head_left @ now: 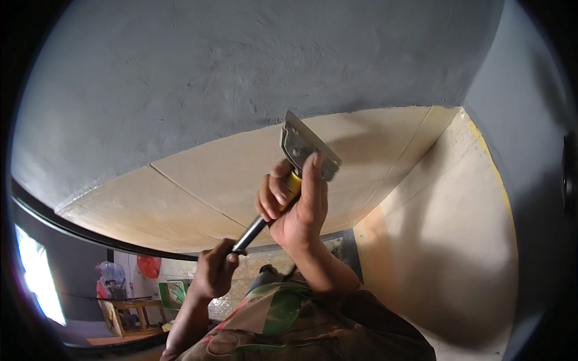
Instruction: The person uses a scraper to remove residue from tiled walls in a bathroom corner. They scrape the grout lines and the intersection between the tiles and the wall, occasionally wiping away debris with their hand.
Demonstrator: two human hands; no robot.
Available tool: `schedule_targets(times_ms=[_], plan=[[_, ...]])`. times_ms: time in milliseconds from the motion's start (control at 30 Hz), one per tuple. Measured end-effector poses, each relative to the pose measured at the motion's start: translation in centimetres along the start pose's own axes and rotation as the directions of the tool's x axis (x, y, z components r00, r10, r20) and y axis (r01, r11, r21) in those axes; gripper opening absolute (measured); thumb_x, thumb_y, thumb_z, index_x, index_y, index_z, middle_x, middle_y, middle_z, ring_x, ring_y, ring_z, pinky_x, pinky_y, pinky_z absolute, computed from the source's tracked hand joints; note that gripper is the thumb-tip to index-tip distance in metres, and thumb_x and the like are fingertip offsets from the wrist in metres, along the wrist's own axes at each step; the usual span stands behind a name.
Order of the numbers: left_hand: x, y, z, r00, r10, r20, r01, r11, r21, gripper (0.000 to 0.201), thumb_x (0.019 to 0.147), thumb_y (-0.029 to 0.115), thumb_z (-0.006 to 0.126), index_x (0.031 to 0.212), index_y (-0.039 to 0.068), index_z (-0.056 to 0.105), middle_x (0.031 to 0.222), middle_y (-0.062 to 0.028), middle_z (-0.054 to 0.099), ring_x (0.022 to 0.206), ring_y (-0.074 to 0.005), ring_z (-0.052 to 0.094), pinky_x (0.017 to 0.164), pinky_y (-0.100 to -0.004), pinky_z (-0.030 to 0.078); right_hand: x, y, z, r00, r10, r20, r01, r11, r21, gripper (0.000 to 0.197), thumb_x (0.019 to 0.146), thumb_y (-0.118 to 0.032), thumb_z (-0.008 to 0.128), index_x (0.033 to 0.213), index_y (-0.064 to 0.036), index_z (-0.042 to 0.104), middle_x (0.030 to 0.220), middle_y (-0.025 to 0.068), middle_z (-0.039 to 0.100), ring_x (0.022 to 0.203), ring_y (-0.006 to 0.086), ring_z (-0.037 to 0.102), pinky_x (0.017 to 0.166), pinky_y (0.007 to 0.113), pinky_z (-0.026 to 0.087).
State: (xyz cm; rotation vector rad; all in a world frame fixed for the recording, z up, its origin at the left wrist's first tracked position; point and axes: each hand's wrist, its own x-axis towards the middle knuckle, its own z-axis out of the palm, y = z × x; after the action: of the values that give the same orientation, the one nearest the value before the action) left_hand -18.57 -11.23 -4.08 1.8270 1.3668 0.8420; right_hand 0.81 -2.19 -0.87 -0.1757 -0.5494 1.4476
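Note:
A wide-bladed metal scraper (301, 144) with a yellow grip and a long dark handle points up at the edge where the grey plastered wall (241, 66) meets the beige tiled panels (205, 186). My right hand (298, 207) is wrapped around the yellow grip just below the blade, with the forefinger stretched onto the blade. My left hand (215, 268) holds the lower end of the dark handle. The blade's top corner lies against the grey plaster near its lower border.
Beige panels run on to the right (445, 240), with a yellow strip along the grey wall there. At lower left are a wooden stool (129, 316), a green crate (171, 293), red bags (147, 265) and a bright window (39, 277).

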Motion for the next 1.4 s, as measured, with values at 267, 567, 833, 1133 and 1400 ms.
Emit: schedule_targets(times_ms=[267,567,833,1133,1400], plan=[[-1.8,7.2,-5.7,0.988,-0.141,-0.057,0.152,0.924,0.35,0.014,0.098,0.015,0.059,0.098,0.003,0.065,0.061,-0.0107,0.057,0.052,-0.0255,0.063,0.053,-0.0352,0.046,0.1,2.0,1.3,0.992,0.125,0.031,-0.129,0.974,0.184,0.072,0.107,-0.065,0.027,0.104,-0.0036,0.065,0.069,0.0059,0.056,0.06,0.0246,0.067,0.061,0.042,0.059],[-1.2,9.2,-6.8,0.984,-0.17,-0.057,0.178,0.897,0.405,0.016,0.099,0.019,0.061,0.099,0.003,0.066,0.06,-0.0103,0.057,0.051,-0.0273,0.063,0.052,-0.0358,0.046,0.9,3.0,0.7,0.987,0.025,0.16,-0.078,0.939,0.336,0.074,0.109,-0.06,0.022,0.109,0.0014,0.063,0.071,0.0096,0.06,0.064,0.0295,0.071,0.071,0.051,0.066],[-1.2,10.2,-5.2,0.964,-0.227,-0.136,0.263,0.882,0.39,0.024,0.099,0.025,0.056,0.091,0.004,0.066,0.062,-0.0057,0.051,0.053,-0.012,0.044,0.052,-0.0312,0.035,0.9,1.7,0.3,0.988,0.037,0.15,-0.088,0.933,0.349,0.076,0.109,-0.06,0.02,0.11,0.0028,0.063,0.072,0.0106,0.06,0.065,0.0308,0.072,0.072,0.051,0.066],[0.6,13.1,-3.4,0.963,-0.249,-0.103,0.269,0.863,0.427,0.023,0.098,0.023,0.057,0.091,0.003,0.065,0.065,-0.0077,0.054,0.055,-0.0154,0.049,0.056,-0.0325,0.04,1.5,-1.3,-0.9,0.992,0.034,0.119,-0.075,0.929,0.363,0.076,0.108,-0.061,0.021,0.109,0.0021,0.064,0.071,0.0095,0.059,0.063,0.0305,0.072,0.072,0.05,0.067],[3.1,15.0,-0.7,0.966,-0.252,-0.051,0.247,0.857,0.452,0.025,0.099,0.024,0.055,0.091,0.003,0.065,0.062,-0.0075,0.052,0.053,-0.0167,0.05,0.055,-0.0335,0.04,2.0,-5.5,-2.5,0.998,0.029,0.049,-0.045,0.935,0.352,0.078,0.107,-0.064,0.022,0.109,0.0007,0.064,0.069,0.0086,0.058,0.06,0.0304,0.071,0.072,0.051,0.066]])
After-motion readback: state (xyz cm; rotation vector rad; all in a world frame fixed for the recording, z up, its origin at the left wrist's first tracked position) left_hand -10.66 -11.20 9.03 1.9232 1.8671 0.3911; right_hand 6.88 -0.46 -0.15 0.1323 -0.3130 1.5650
